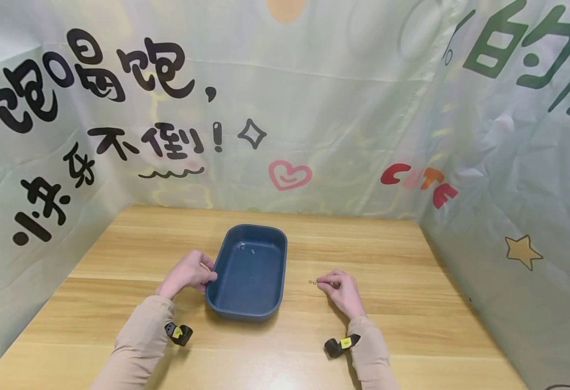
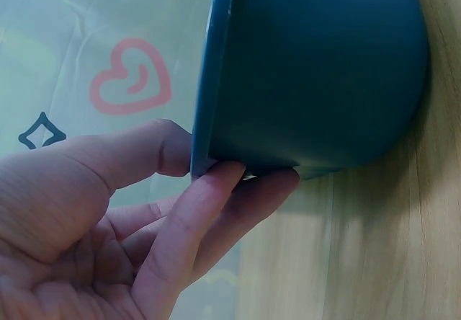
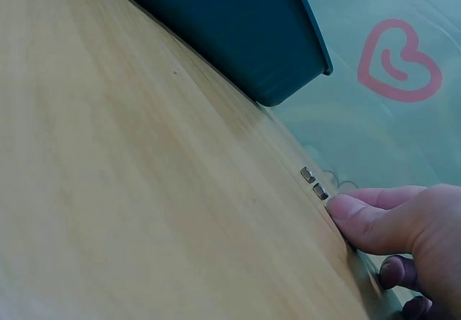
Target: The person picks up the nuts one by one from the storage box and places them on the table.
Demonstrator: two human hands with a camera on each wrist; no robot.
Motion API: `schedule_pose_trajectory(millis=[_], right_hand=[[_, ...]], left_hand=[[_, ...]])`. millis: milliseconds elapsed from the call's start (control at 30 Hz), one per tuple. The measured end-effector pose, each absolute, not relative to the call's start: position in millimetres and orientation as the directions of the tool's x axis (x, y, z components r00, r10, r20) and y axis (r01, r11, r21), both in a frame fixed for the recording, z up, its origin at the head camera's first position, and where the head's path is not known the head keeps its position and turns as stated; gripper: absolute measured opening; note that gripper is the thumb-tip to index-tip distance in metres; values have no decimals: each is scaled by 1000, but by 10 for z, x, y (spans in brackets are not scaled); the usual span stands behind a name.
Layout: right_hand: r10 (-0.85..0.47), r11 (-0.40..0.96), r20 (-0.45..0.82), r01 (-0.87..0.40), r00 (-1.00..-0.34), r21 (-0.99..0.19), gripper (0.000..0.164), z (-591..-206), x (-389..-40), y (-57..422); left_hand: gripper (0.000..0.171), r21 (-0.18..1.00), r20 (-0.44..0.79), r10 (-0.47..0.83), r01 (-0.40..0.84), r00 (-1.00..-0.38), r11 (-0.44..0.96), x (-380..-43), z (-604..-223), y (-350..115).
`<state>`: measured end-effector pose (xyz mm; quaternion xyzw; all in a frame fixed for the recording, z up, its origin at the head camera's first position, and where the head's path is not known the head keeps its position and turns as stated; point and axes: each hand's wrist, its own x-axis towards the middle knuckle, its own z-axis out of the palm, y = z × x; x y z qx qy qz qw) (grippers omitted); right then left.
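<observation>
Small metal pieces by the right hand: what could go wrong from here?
Two possible risks. The small metal pieces lie close together, right by the fingertips of the right hand, so a slightly clumsy pinch might nudge one away. The left hand holds the blue tray at one side only, so a tug there could slide or tilt it.

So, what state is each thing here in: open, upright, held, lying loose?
Blue tub: upright, open-topped, standing on the table; tiny shiny specks inside, too small to identify.
Left hand: gripping the tub's side edge.
Right hand: thumb and finger close together; whether they hold anything is unclear.
Small metal pieces: two lying on the table, just beyond the right fingertips.
Printed curtain: hanging, wrinkled.
</observation>
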<state>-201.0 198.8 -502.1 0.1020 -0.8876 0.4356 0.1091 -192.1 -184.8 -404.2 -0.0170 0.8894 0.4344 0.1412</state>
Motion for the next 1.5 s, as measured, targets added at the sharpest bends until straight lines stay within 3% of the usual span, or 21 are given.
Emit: schedule_pose_trajectory(millis=[267,500,600,767,900,1133,1367,1500], right_hand=[[-124,537,207,-241,-971,-809,25,-4676,-2089,1920],[-337,622,258,-420,-905,-661,23,-4048,-2287,1590],[-443,651,186,-458,-877,-606,24,-3841,-2399,1363],[-505,737,20,-444,-863,-509,22,-3590,-2615,932],[-495,806,-105,-411,-863,-426,20,-3560,-2804,631],[-352,864,-319,-174,-880,-473,13,-3842,-3002,323],[-239,915,-266,-125,-934,-384,21,-4077,-3021,134],[-196,933,-209,-117,-958,-340,36,-4171,-3007,44]], left_hand=[[30,773,-272,90,-162,-958,614,-1921,-4046,-1867],[30,771,-277,86,-167,-957,615,-1917,-4042,-1870],[30,771,-276,85,-168,-957,614,-1913,-4042,-1874],[31,772,-270,86,-162,-959,614,-1910,-4040,-1877],[32,770,-270,85,-162,-959,618,-1908,-4036,-1871],[30,789,-250,102,-141,-963,598,-1914,-4061,-1848],[28,789,-234,103,-127,-967,600,-1915,-4075,-1855],[28,788,-247,99,-140,-964,599,-1911,-4060,-1847]])
